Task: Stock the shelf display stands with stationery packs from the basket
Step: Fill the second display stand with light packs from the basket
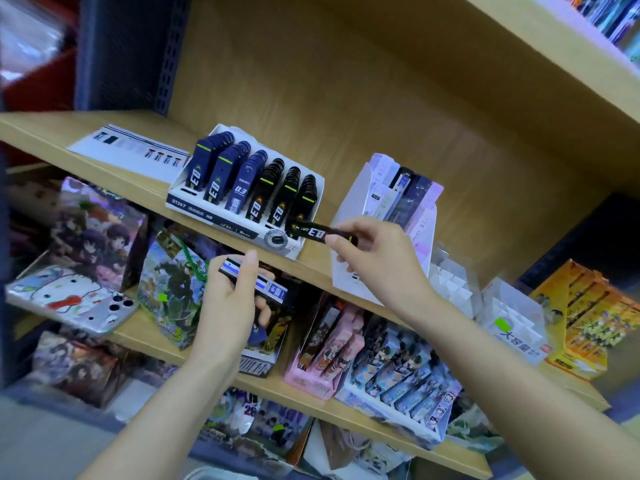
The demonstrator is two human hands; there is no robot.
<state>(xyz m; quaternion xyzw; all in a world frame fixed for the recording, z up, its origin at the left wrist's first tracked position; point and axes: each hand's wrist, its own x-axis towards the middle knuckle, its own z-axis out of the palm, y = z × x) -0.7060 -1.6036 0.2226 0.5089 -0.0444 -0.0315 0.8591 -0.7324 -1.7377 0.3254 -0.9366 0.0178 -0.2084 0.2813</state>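
The right hand (377, 254) reaches up to the light wooden shelf (52, 129), its fingers (349, 225) pinching a slim black stationery pack (311, 231) marked "E0". The pack hangs level over the front right corner of the white cardboard display stand (242, 192), just beside the last black row.

The left hand (225, 296) sits lower, below the shelf edge, with its thumb and curled fingers gripping a stack of dark packs with blue-and-white labels (258, 284).

The stand's front reads "S1357" and "HB"; one navy row shows "0.3". A strip of bare board separates it from the tall white stand of lilac and dark packs (381, 209).
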